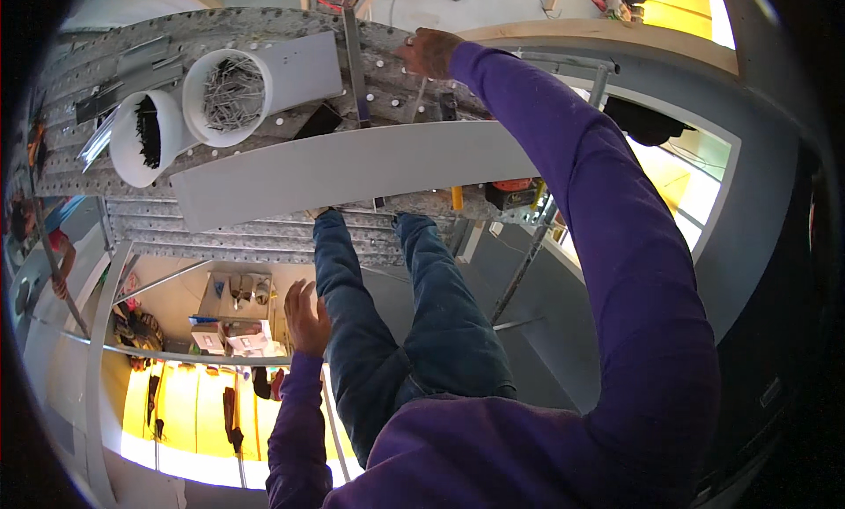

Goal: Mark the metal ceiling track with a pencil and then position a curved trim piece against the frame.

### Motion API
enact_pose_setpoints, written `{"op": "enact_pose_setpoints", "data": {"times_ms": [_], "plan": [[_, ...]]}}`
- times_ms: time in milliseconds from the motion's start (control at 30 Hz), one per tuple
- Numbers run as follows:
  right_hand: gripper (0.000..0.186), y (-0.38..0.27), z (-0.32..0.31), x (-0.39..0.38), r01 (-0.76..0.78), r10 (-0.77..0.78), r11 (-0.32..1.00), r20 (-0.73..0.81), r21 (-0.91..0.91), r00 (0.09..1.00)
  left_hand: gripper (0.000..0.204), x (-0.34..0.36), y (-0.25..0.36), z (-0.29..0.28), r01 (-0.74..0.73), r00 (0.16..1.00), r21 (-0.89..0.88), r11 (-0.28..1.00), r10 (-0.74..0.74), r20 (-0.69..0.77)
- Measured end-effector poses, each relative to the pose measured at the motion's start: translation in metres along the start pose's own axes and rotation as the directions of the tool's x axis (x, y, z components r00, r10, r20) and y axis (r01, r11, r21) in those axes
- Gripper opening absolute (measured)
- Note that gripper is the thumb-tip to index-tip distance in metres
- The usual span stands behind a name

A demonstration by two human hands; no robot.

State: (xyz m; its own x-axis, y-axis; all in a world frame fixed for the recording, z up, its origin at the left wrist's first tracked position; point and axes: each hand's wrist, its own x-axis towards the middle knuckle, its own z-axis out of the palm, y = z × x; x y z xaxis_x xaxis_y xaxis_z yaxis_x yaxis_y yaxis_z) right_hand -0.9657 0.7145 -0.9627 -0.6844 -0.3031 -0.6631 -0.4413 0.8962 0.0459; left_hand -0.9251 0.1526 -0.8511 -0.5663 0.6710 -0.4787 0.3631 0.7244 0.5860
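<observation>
I stand on a perforated metal scaffold deck (106,170), my legs in blue jeans (422,315) below me. My right hand (429,51), in a purple sleeve, reaches to the far side of the deck and rests with curled fingers next to a thin metal strip (355,69); what it grips, if anything, is hidden. My left hand (305,320) hangs beside my left thigh, fingers apart and holding nothing. A long grey board (352,170) lies across the deck in front of my feet.
Two white buckets stand at the left, one with silver nails (231,95), one with black screws (145,135). An orange-black tool (513,192) lies at the deck's right edge. Boxes and tools (233,328) sit on the floor below. Another person's arm (55,254) shows at the far left.
</observation>
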Motion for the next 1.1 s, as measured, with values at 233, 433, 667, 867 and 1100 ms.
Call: {"op": "enact_pose_setpoints", "data": {"times_ms": [233,433,667,867,1100], "plan": [[0.021,0.123,0.096,-0.131,-0.359,0.377,0.922,-0.123,0.147,0.918,0.03,0.074,0.084,0.046,-0.209,0.978,-0.096,0.973,0.209,-0.008],[0.029,0.073,0.101,-0.339,-0.528,0.744,0.591,-0.159,0.609,0.649,0.03,0.16,0.225,0.101,-0.485,0.869,-0.092,0.87,0.491,0.056],[0.018,-0.129,0.164,-0.523,-0.235,0.814,-0.503,0.547,0.832,0.195,0.049,0.263,0.403,0.256,-0.593,0.803,0.24,0.768,0.584,0.115],[0.018,-0.266,0.183,-0.574,0.157,0.611,-0.791,0.753,0.591,0.245,0.044,0.3,0.458,0.308,-0.294,0.938,0.353,0.888,0.197,0.284],[0.017,-0.288,0.211,-0.593,0.184,0.667,-0.743,0.683,0.644,0.297,0.039,0.315,0.507,0.348,-0.276,0.949,0.245,0.929,0.223,0.221]]}}
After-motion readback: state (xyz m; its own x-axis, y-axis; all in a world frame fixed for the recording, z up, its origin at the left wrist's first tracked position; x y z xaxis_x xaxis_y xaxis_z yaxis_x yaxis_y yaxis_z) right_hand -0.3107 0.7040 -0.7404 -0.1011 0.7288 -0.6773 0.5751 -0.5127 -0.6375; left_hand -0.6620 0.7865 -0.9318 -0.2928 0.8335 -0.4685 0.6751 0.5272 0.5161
